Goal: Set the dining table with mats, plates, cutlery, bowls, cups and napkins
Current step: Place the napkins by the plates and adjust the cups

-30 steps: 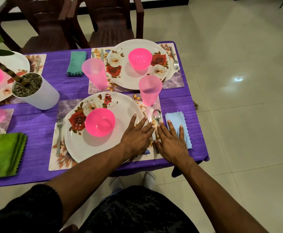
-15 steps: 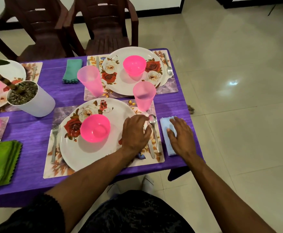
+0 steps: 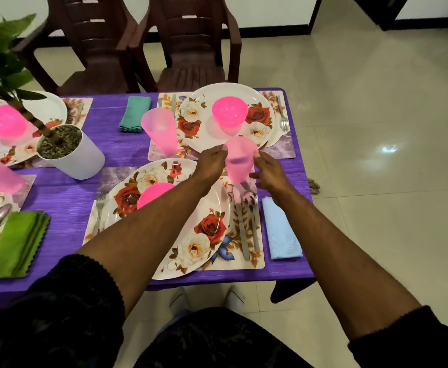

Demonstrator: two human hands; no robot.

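Note:
A translucent pink cup (image 3: 240,162) stands at the top right corner of the near floral mat (image 3: 256,257). My left hand (image 3: 212,162) grips its left side near the rim, and my right hand (image 3: 269,170) pinches its right side. On the mat lies a rose-patterned plate (image 3: 199,235) with a pink bowl (image 3: 153,193), partly hidden by my left forearm. A fork (image 3: 99,211) lies left of the plate; a knife (image 3: 241,227) and spoon (image 3: 253,208) lie to its right. A light blue napkin (image 3: 281,229) rests beside the mat.
Behind is a second setting: plate (image 3: 204,95), pink bowl (image 3: 229,111), pink cup (image 3: 160,131), teal napkin (image 3: 135,112), fork (image 3: 282,115). A white plant pot (image 3: 71,152) and green napkin (image 3: 18,243) sit left. Two brown chairs (image 3: 191,49) stand behind the purple table (image 3: 66,192).
Both hands left the plate edge and the blue napkin and moved up to the pink cup, closing on it from either side. The camera view came closer.

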